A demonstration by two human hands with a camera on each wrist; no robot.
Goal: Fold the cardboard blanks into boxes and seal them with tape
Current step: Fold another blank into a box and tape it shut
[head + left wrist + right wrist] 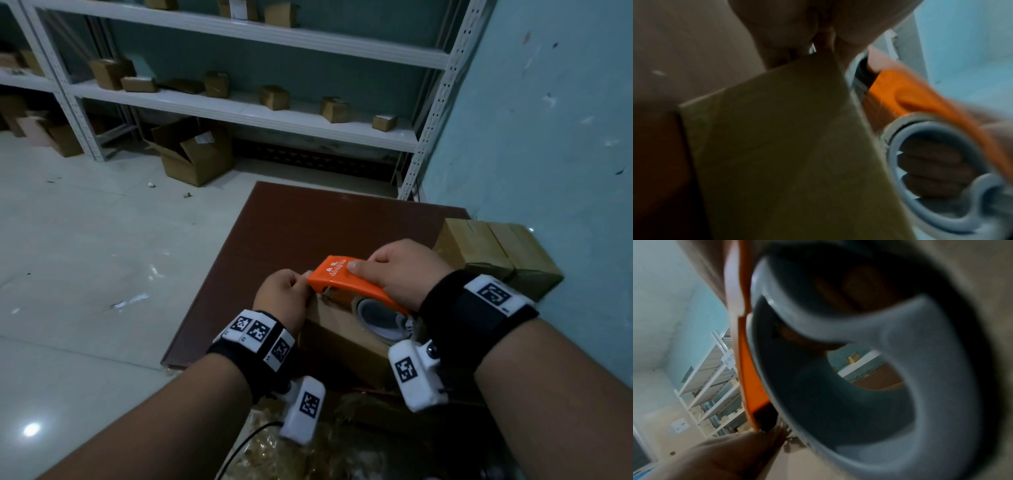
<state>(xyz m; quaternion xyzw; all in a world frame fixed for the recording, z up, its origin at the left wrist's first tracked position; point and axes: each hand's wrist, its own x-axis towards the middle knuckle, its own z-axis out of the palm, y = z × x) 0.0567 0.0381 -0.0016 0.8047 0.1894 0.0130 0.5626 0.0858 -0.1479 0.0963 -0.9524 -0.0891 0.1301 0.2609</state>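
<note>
Gripping orange tape dispenser with right hand, left hand fingers pinching box end, finished boxes beside.

Dim, bluish light throughout; a lamp glints on the glossy pale tiled floor. Both wrist views are blurred, perhaps by motion, with edges bowed.

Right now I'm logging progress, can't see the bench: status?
Right hand grips orange tape dispenser. Left hand pinches at its front, over box. Nothing blocking.
</note>
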